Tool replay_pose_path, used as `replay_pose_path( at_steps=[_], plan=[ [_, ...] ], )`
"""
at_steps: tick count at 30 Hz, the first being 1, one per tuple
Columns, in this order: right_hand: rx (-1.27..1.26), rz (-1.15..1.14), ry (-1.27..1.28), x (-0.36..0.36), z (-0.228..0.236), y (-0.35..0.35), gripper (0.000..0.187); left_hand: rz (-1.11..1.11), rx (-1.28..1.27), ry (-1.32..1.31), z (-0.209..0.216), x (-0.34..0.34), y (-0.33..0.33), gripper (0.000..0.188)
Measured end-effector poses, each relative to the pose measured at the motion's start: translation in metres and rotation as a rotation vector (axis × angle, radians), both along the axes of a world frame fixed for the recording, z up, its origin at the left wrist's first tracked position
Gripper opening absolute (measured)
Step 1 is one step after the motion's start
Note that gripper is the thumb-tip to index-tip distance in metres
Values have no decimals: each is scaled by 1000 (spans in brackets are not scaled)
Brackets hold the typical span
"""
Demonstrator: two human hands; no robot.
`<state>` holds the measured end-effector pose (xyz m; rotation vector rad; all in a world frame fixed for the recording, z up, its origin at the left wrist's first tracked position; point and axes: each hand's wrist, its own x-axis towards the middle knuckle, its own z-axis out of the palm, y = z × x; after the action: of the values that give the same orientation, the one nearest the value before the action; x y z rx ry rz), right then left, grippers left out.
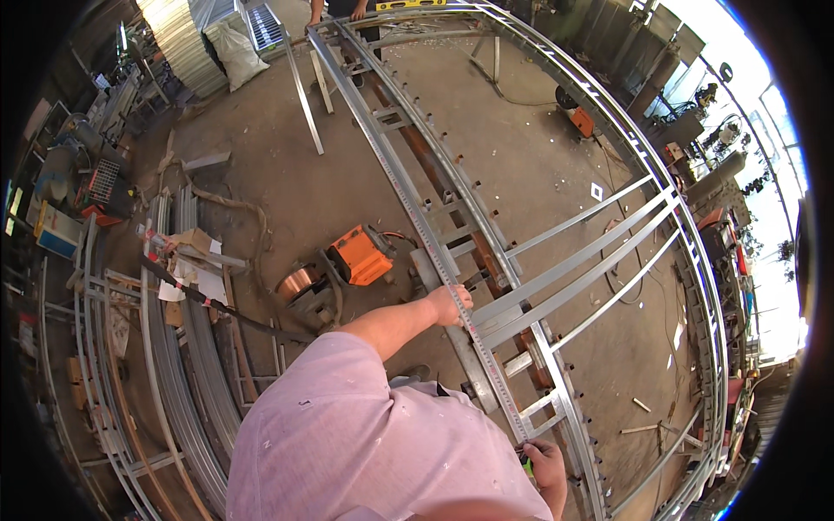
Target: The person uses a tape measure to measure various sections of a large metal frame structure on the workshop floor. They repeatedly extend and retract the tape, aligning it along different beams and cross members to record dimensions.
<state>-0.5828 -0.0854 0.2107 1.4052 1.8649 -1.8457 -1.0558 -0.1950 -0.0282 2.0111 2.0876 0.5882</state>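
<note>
A long steel frame (pixel 408 202) of square tubes and short cross pieces runs from the far upper left toward my lower right. Along its near tube lies the extended blade of a tape measure (pixel 496 375). My left hand (pixel 450 304) is closed over the blade at the tube's edge, beside the ends of several flat bars (pixel 569 265). My right hand (pixel 546 464) is closed around the tape measure's case, of which a bit of green shows at the frame's near end. Part of the case is hidden by the fingers.
An orange machine (pixel 360 254) with a copper wire spool (pixel 300 282) stands on the floor left of the frame. Steel lengths (pixel 178 347) are stacked at left. A curved frame (pixel 695 252) bounds the right. At the far end are a co-worker's hands (pixel 359 12) and a yellow level (pixel 408 4).
</note>
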Motion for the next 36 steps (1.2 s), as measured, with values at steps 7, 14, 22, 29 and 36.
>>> replay_pose_path(
  at_steps=[7,14,22,29,36],
  plan=[
    [86,-18,-59,16,13,-19,19,186,100,-185,41,77,-61,59],
    [160,-13,-74,58,25,-27,17,9,45,-277,54,135,-94,45],
    [453,-49,-99,153,40,-59,17,-220,-91,-251,94,216,-68,44],
    [665,-91,-121,267,55,-121,15,-450,-195,-165,102,341,-55,44],
    [883,-50,-279,386,54,-168,18,-802,-382,-125,135,512,-35,31]
  ],
)
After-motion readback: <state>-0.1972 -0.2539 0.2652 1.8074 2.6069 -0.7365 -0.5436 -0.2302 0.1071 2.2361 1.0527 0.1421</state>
